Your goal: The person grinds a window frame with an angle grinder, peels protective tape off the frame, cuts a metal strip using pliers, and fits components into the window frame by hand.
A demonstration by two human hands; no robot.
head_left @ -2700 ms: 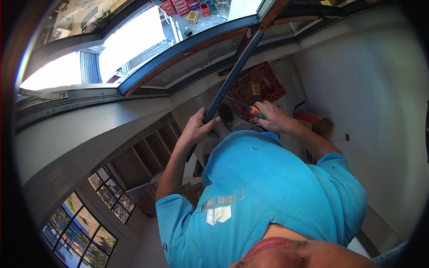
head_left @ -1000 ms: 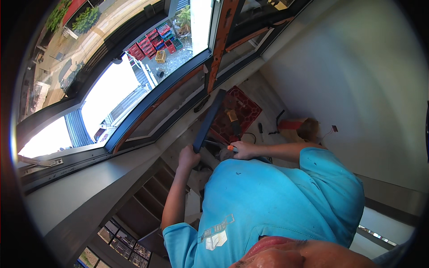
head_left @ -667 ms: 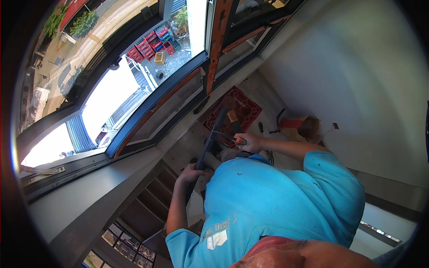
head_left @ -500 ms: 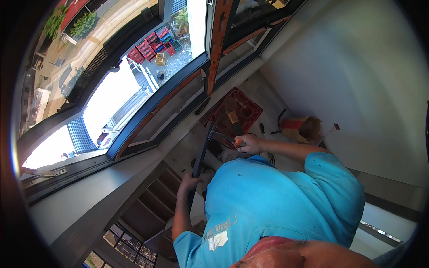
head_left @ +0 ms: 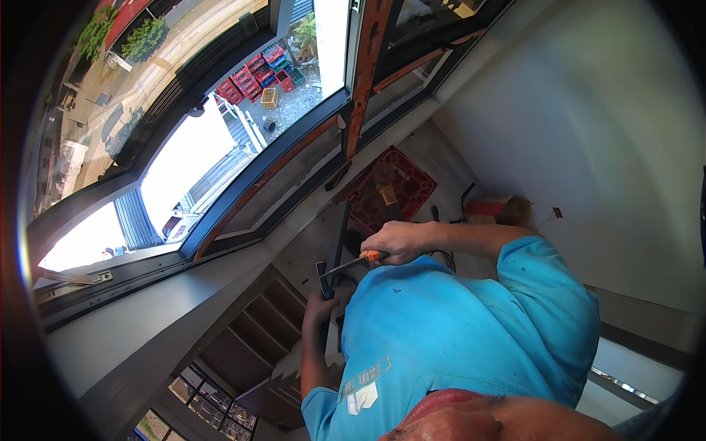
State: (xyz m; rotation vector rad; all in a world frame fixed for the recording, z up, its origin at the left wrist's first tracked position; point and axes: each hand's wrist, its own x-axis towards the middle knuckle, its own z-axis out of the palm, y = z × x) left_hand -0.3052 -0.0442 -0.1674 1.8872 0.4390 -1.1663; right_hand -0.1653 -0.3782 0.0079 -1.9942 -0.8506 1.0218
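My right hand point(head_left: 401, 241) is closed around the orange-and-dark grip of a hammer point(head_left: 346, 267). The hammer's shaft points left, and its dark head is just above my left hand. My left hand point(head_left: 319, 309) is wrapped around a long, narrow dark bar point(head_left: 339, 239) that slants up in front of me. The hammer head overlaps the bar in view; I cannot tell whether they touch. The bar's lower part is partly hidden by my left hand and arm.
A red plastic crate point(head_left: 423, 180) sits on the floor ahead, with a yellow-and-dark power tool point(head_left: 387, 195) on it. A cardboard box point(head_left: 485, 209) stands by the right wall. Dark-framed windows point(head_left: 294, 158) line the left, above a sill. Brown shelving point(head_left: 254, 320) is at lower left.
My right hand and the hammer have moved left and down, from near the bar's upper end to close by my left hand. My left hand has shifted slightly right and down.
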